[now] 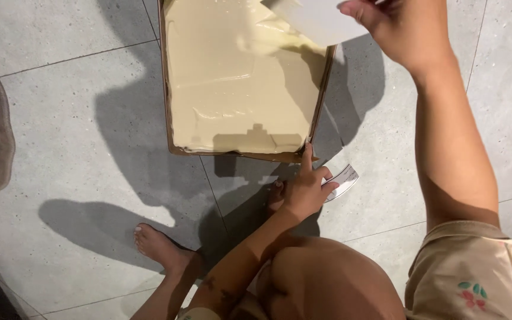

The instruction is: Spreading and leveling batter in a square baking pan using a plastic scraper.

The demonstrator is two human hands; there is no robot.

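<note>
We paint a board on the floor.
Our left hand presses one finger on the board corner; our right hand grips a white scraper above it.

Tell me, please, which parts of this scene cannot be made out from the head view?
- Board: its far end is cut off by the top edge.
- Scraper: its upper part is cut off by the top edge, so the right hand grip is unclear.
- Paper: partly hidden by the left hand; its print is too small.
</note>
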